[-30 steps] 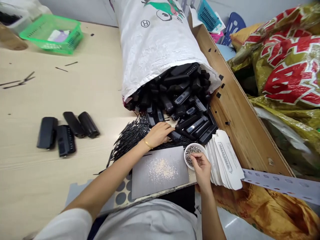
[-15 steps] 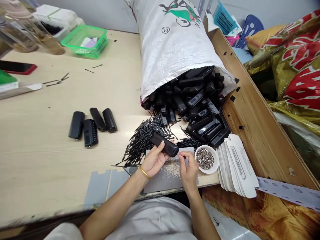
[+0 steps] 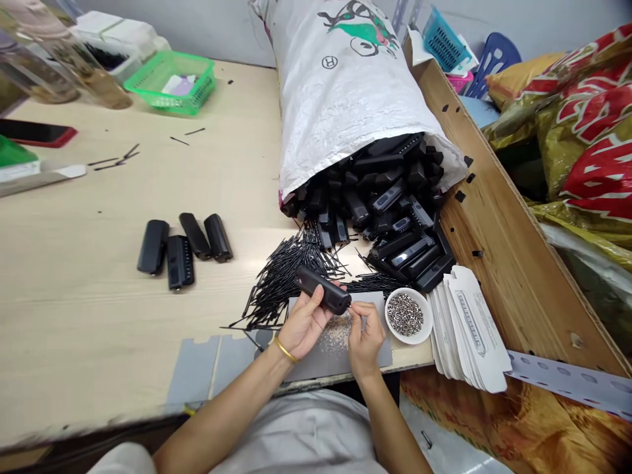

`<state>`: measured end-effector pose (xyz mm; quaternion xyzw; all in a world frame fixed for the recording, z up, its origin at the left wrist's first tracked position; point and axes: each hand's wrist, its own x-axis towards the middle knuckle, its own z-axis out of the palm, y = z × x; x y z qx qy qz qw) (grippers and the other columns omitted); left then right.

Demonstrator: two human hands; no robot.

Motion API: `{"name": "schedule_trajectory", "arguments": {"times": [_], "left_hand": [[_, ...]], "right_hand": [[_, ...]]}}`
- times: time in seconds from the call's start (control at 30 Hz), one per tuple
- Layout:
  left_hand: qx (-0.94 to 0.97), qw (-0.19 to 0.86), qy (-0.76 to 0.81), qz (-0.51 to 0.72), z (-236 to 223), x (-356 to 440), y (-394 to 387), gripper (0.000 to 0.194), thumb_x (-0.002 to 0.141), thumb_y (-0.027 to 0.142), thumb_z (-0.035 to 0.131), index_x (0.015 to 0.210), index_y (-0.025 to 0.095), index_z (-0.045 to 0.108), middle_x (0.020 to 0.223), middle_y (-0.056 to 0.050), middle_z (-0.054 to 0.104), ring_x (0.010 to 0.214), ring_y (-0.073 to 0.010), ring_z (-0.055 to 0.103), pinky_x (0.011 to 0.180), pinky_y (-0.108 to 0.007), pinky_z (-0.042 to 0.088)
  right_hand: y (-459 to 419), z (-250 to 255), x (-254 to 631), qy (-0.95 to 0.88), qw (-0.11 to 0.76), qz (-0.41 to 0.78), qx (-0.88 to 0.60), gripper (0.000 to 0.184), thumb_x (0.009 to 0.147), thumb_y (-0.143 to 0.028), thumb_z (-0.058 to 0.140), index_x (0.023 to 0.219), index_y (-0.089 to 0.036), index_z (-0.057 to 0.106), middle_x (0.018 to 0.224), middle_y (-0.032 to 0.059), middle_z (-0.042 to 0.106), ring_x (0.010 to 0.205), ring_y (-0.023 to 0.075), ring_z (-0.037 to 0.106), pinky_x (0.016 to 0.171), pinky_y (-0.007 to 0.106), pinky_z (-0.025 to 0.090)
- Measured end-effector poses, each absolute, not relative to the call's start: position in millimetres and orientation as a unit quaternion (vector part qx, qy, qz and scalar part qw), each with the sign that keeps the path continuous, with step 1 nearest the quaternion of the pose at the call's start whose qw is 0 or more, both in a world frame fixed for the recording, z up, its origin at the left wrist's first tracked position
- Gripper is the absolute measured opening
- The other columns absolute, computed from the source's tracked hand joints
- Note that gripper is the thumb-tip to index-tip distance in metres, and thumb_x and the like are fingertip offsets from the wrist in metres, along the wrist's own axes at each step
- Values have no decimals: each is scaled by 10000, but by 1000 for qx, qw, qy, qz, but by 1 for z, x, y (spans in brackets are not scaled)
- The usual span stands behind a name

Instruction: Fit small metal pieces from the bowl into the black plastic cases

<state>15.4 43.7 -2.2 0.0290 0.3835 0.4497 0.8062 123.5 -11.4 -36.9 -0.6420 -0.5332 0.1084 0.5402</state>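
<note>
My left hand (image 3: 302,326) is wrapped round a black plastic casing (image 3: 316,283), long with rounded edges, tilted with its near end toward the right. At that end my right hand (image 3: 366,337) is closed in a pinch on a small metal piece (image 3: 349,307), whose exact shape the fingers mostly hide. Beneath both hands lies a grey sheet (image 3: 306,370) strewn with tiny pale bits (image 3: 334,336). Just right of my right hand stands a white bowl (image 3: 428,317) of small shiny metal pieces (image 3: 405,314). Thin black sticks (image 3: 281,276) are heaped behind the casing.
A white sack (image 3: 340,99) spills many black casings (image 3: 390,197) toward me. Several more casings (image 3: 180,262) lie left. White printed cards (image 3: 469,329) are stacked right, beside a wooden board (image 3: 523,263). A green basket (image 3: 170,99) and a phone (image 3: 34,133) sit at the back left.
The casing in my left hand has shifted slightly left. My right fingers stay at its near end, a little lower and more curled. The view has moved slightly.
</note>
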Motion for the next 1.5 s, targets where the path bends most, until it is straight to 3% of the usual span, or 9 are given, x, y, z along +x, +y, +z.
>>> {"name": "schedule_trajectory", "arguments": {"times": [0.5, 0.63, 0.8, 0.93, 1.07, 1.17, 1.27, 1.4, 1.5], "left_hand": [[68, 786, 371, 490, -5, 12, 31, 358, 735, 274, 750, 1033, 230, 557, 1050, -26, 679, 1100, -219, 626, 1011, -419, 471], [251, 734, 380, 503, 8, -6, 19, 397, 676, 329, 785, 1023, 283, 598, 1048, -35, 687, 1060, -255, 635, 987, -475, 475], [511, 634, 432, 388, -5, -17, 32, 224, 684, 307, 748, 870, 197, 688, 928, -104, 709, 914, -259, 662, 921, -409, 501], [469, 461, 575, 485, -15, -61, 98, 403, 756, 363, 656, 1088, 148, 576, 1037, -125, 673, 1024, -260, 617, 982, -438, 449], [493, 225, 747, 385, -19, -110, 149, 643, 663, 295, 721, 1221, 93, 472, 1186, -224, 570, 1134, -363, 531, 1001, -558, 379], [603, 120, 702, 359, -19, -83, 166, 555, 726, 341, 669, 1191, 86, 507, 1243, -235, 513, 1234, -375, 430, 1054, -558, 305], [678, 210, 627, 321, -15, -12, 188, 390, 833, 369, 557, 1118, 102, 561, 1036, -188, 600, 1060, -327, 561, 966, -491, 406], [636, 301, 661, 261, -13, 52, 226, 700, 697, 251, 726, 1320, 103, 444, 994, -217, 613, 1039, -424, 582, 923, -586, 381], [593, 365, 627, 350, -23, 42, 233, 719, 649, 141, 745, 1305, 131, 451, 953, -170, 635, 1027, -386, 609, 954, -576, 388]], "right_hand": [[-16, -21, 129, -560, 523, 157, -623, 169, 908, -149, 459, 818, -186, 598, 743, 27, 650, 689, 125, 622, 637, 240, 502], [-24, -16, 136, -543, 527, 230, -612, 116, 905, -192, 503, 867, -184, 612, 825, 43, 676, 782, 143, 641, 712, 271, 518], [-36, -24, 187, -442, 528, 106, -717, 189, 914, -298, 491, 950, -159, 614, 907, 88, 667, 870, 188, 628, 803, 349, 492], [-35, -49, 230, -527, 363, 55, -766, 274, 904, -382, 464, 919, -165, 630, 892, 102, 655, 852, 227, 572, 783, 377, 453], [-31, -67, 243, -580, 284, 40, -763, 277, 914, -331, 404, 804, -182, 609, 818, 88, 620, 803, 230, 518, 756, 373, 413], [-31, -71, 243, -584, 279, 42, -761, 256, 914, -309, 408, 838, -180, 615, 844, 83, 615, 819, 226, 521, 759, 361, 403], [-31, -69, 242, -586, 277, 66, -758, 251, 915, -327, 427, 931, -179, 630, 918, 90, 627, 867, 233, 537, 774, 365, 404], [-29, -63, 242, -581, 282, 97, -758, 238, 900, -315, 454, 791, -186, 621, 837, 72, 628, 824, 227, 538, 771, 366, 406], [-29, -56, 242, -566, 323, 132, -747, 198, 884, -276, 465, 812, -188, 628, 849, 63, 641, 845, 218, 557, 791, 361, 421]]}}
